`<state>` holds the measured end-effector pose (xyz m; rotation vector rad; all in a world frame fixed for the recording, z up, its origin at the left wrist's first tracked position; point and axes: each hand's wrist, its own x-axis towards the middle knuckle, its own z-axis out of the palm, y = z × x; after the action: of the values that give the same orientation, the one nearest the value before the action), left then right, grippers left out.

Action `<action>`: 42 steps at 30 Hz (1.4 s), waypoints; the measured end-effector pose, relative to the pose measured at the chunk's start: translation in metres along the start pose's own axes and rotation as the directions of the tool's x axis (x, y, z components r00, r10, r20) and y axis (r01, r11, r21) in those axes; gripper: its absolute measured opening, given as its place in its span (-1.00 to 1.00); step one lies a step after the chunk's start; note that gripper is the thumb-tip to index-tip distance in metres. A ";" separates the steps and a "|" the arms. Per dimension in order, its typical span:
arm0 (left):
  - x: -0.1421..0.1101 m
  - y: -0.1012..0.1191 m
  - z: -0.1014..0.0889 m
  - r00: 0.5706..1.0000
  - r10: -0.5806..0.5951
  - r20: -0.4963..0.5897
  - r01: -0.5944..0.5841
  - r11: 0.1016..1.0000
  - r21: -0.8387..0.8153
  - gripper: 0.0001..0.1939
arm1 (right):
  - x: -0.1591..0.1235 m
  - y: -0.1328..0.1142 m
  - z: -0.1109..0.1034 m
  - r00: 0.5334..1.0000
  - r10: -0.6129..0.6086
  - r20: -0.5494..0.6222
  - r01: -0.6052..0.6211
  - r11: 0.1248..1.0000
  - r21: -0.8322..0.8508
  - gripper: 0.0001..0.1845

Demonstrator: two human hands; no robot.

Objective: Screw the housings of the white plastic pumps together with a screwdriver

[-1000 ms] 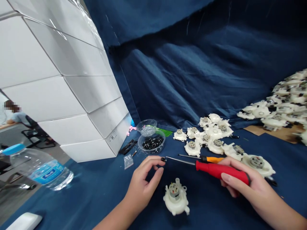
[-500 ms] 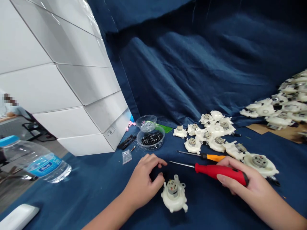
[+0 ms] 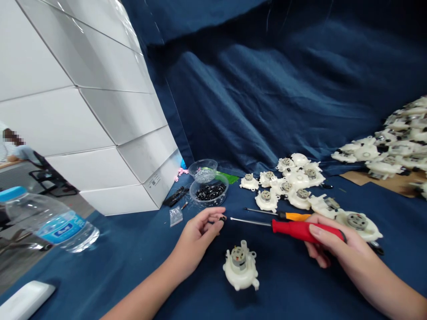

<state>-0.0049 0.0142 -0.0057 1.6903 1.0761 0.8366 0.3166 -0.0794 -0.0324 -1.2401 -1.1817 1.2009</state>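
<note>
My left hand (image 3: pixel 200 235) is closed in a pinch on a small black part (image 3: pixel 223 218) that shows at its fingertips. My right hand (image 3: pixel 333 244) grips a red-handled screwdriver (image 3: pixel 305 230). The screwdriver points left, and its tip lies just right of the small black part; whether they touch I cannot tell. In front of me, between the two hands, a cream plastic housing with a metal motor (image 3: pixel 240 267) stands on the dark blue cloth. Behind the red screwdriver lies another screwdriver with an orange handle (image 3: pixel 295 217).
Several motor housings (image 3: pixel 298 180) cluster behind my right hand, with a larger heap (image 3: pixel 400 138) at far right. A clear bowl of black parts (image 3: pixel 211 194) and a bowl of small metal pieces (image 3: pixel 203 172) stand by white boxes (image 3: pixel 106 155). At left are a water bottle (image 3: pixel 60 226) and a seated person.
My left fingers have closed, with the small black part now showing between them. The red screwdriver has shifted slightly left, its tip closer to my left fingertips.
</note>
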 end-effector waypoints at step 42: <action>-0.002 0.009 0.005 0.984 -0.154 0.087 0.177 0.812 -0.556 -0.79 | -0.004 -0.012 0.008 0.989 0.112 -0.093 -0.097 0.984 0.148 -0.49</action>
<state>0.0010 0.0096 0.0009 1.0905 0.8249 0.8955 0.3084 -0.0831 -0.0199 -1.2520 -0.9492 1.2622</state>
